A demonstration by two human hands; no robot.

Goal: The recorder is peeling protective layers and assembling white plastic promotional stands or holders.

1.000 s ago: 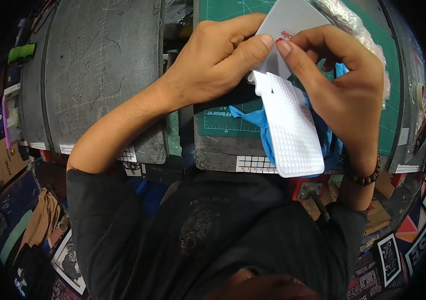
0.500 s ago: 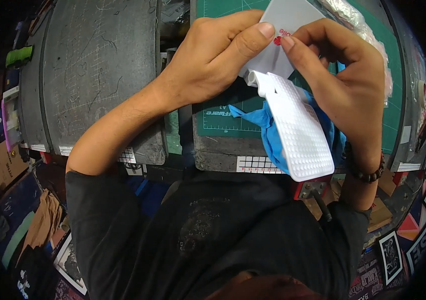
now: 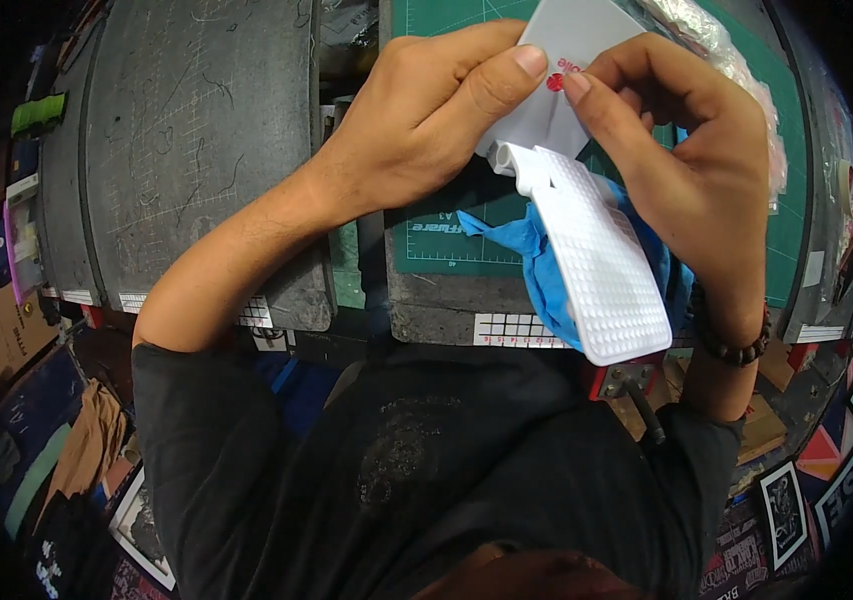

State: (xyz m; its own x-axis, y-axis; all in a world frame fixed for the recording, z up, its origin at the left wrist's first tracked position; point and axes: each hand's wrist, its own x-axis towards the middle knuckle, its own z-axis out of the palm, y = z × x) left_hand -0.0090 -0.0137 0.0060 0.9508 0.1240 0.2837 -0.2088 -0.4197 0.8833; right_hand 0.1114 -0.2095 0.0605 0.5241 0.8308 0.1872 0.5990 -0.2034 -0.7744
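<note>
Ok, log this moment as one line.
left hand: grips white hinged piece | right hand: fingers at red print | blue cloth: partly behind piece | green mat: beneath

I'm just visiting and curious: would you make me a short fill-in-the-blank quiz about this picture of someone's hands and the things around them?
The left hand grips a smooth plate with a round mark coloured ____.
The crumpled cloth beneath the studded flap is coloured ____.
The bracelet circles the ____ wrist.
The gridded mat is coloured ____.

Missing words: red; blue; right; green.
</note>
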